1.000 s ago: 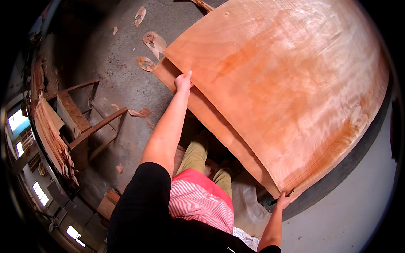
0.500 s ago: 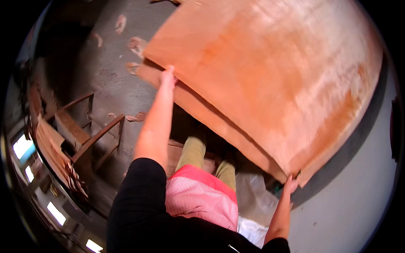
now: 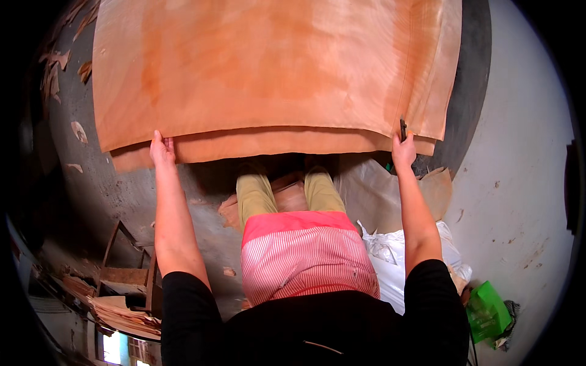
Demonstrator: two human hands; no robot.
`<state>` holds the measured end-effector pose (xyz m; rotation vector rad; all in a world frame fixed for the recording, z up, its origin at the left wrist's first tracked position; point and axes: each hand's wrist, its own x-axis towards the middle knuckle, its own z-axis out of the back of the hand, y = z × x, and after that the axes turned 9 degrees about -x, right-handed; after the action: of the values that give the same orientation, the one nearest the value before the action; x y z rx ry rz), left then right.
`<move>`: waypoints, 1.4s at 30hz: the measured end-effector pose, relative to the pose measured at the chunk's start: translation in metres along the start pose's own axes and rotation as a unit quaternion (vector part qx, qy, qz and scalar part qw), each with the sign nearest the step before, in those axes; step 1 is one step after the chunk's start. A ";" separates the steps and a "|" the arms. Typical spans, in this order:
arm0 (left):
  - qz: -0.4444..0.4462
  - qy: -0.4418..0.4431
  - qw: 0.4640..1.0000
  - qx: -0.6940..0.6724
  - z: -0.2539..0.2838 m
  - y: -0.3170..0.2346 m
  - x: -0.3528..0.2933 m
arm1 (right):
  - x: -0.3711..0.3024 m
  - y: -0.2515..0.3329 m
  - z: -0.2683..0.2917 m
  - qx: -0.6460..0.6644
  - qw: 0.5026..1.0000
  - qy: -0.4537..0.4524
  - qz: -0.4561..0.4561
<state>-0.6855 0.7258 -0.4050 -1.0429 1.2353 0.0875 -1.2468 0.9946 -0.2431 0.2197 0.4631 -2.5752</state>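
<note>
A large orange-brown wood veneer sheet (image 3: 274, 67) spreads out before me, its near edge slightly curled up. Beneath it, the edge of a second veneer sheet (image 3: 274, 145) sticks out toward me. My left hand (image 3: 162, 151) is closed on the near edge at the left, fingertips against the upper sheet. At the near right corner, my right hand (image 3: 403, 152) grips a slim dark tool (image 3: 403, 127), which points away over the sheet. That hand is also at the sheet's edge; its fingers are partly hidden. The tool's exact kind is unclear.
White plastic sacks (image 3: 390, 250) lie by my right leg, with a green bag (image 3: 488, 314) farther right against a pale wall (image 3: 513, 183). A wooden frame (image 3: 125, 277) and stacked veneer (image 3: 125, 314) stand at the lower left. Veneer scraps (image 3: 79, 131) litter the floor.
My view has turned, so the sheets now lie squarely before me, not slanting to the right. Both hands remain at the near edge, and the green bag has come into view.
</note>
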 end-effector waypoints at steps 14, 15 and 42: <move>-0.498 -0.048 0.639 0.585 -0.023 0.050 -0.121 | -0.052 -0.094 -0.057 0.328 0.930 0.001 -0.165; -0.586 0.047 0.569 0.575 -0.037 0.070 -0.143 | -0.067 -0.111 -0.066 0.312 0.930 -0.002 -0.195; -0.366 0.547 0.285 0.696 -0.153 0.166 -0.411 | -0.182 -0.230 -0.012 0.287 0.950 0.038 -0.120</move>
<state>-1.0496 0.9036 -0.1691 0.3394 1.0757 -2.4207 -1.2074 1.2694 -0.1458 0.4897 -0.2691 -2.8908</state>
